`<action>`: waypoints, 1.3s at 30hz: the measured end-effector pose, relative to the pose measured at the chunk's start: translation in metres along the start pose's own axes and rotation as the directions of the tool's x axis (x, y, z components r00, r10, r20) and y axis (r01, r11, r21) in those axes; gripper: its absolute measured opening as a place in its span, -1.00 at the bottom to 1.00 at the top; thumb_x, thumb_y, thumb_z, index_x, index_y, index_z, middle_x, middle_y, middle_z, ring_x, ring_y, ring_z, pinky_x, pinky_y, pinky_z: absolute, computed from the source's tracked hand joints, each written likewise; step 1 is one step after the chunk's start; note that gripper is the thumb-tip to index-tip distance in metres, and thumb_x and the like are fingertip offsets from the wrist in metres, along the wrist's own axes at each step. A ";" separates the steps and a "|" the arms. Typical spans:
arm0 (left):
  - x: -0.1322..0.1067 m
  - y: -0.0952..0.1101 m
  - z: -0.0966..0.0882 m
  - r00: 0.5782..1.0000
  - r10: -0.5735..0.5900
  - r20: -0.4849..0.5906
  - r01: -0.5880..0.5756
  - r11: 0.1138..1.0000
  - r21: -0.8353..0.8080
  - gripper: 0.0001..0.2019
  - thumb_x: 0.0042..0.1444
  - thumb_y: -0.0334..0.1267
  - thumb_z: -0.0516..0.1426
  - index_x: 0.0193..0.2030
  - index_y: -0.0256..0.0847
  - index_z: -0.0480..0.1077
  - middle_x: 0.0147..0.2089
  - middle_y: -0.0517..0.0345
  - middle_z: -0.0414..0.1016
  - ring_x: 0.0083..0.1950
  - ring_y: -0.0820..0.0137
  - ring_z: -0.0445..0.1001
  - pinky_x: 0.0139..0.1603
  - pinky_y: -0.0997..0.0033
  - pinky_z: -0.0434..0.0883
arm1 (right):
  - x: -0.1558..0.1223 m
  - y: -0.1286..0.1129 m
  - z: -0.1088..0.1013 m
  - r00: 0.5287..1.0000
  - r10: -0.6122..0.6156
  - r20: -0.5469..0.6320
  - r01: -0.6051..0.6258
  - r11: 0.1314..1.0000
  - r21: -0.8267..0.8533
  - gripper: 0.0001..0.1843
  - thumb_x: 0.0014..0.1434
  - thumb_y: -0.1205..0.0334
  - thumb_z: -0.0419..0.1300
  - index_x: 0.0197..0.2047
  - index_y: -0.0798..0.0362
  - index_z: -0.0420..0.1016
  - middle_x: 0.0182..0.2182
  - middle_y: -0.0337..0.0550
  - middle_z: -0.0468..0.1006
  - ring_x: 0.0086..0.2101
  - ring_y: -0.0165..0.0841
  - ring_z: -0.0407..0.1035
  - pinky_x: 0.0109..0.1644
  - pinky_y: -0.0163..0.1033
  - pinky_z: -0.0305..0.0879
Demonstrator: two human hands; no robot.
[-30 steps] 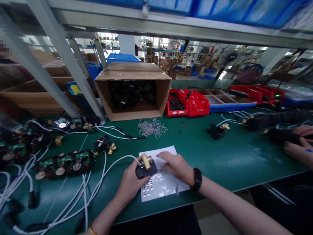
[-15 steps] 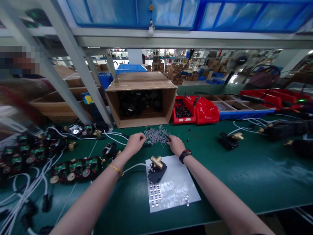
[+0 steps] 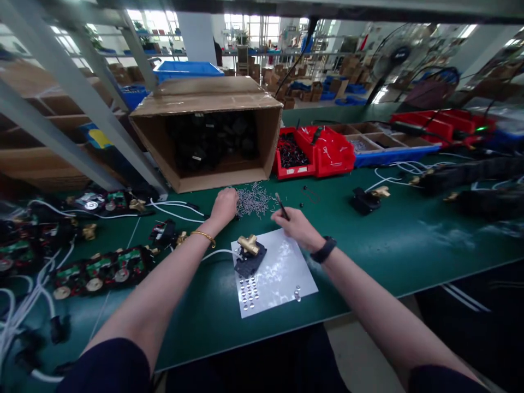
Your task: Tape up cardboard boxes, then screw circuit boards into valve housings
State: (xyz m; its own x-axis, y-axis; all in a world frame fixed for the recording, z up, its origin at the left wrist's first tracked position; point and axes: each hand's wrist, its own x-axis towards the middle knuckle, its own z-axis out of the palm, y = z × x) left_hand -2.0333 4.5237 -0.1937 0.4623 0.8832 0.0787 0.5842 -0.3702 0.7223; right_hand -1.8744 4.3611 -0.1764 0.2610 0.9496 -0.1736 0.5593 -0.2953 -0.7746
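My left hand is curled at the left edge of a pile of small metal pins on the green bench, fingers closed; what they pinch is too small to make out. My right hand holds a thin dark tool that points up toward the pins. Between my wrists a black part with a brass fitting lies on a white sheet, a white cable running from it. Small round silver pieces sit in rows on the sheet.
An open cardboard box of black parts lies on its side behind the pins. Red bins stand to its right. Circuit assemblies with white cables crowd the left. Another black and brass part sits at right.
A second ago both hands were on the black and brass part; they left it on the sheet and reached to the pins. My right hand now holds the dark tool, drawn slightly back.
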 end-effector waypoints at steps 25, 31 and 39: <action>-0.119 -0.011 0.016 0.947 -0.277 0.165 0.305 0.604 -0.736 -0.75 -0.13 -0.18 0.20 -0.36 -0.33 0.37 -0.33 0.02 0.52 -0.35 0.39 0.47 -0.32 0.45 0.38 | -0.044 -0.005 0.054 0.976 -0.144 -0.165 0.147 0.989 0.008 -0.94 -0.02 0.36 0.09 -0.43 0.09 0.38 -0.61 -0.31 0.33 -0.59 -0.45 0.15 -0.51 -0.35 0.02; -0.097 -0.025 0.023 0.936 -0.021 0.352 0.247 0.752 -0.612 -0.88 -0.18 -0.30 0.17 -0.46 -0.32 0.40 -0.46 0.14 0.48 -0.44 0.43 0.41 -0.42 0.51 0.30 | -0.060 -0.003 0.054 0.966 -0.179 -0.189 0.176 0.984 -0.030 -0.94 0.03 0.33 0.11 -0.40 0.08 0.40 -0.63 -0.32 0.30 -0.61 -0.46 0.13 -0.54 -0.36 0.02; -0.105 -0.024 0.011 0.940 0.118 0.319 0.049 0.881 -0.470 -0.87 -0.07 -0.39 0.06 -0.39 -0.27 0.42 -0.41 0.18 0.44 -0.37 0.42 0.36 -0.36 0.49 0.24 | -0.062 -0.002 0.059 0.934 -0.316 -0.167 0.298 0.946 -0.124 -0.87 0.13 0.40 0.02 -0.33 0.11 0.38 -0.41 -0.13 0.44 -0.39 -0.35 0.31 -0.31 -0.28 0.21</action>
State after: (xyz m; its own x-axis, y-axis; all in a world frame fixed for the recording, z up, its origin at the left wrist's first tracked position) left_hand -2.0881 4.4362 -0.2268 0.7165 0.6950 -0.0597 0.2235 -0.1477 0.9635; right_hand -1.9385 4.3089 -0.2000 0.1982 0.9628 0.1839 0.7047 -0.0095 -0.7095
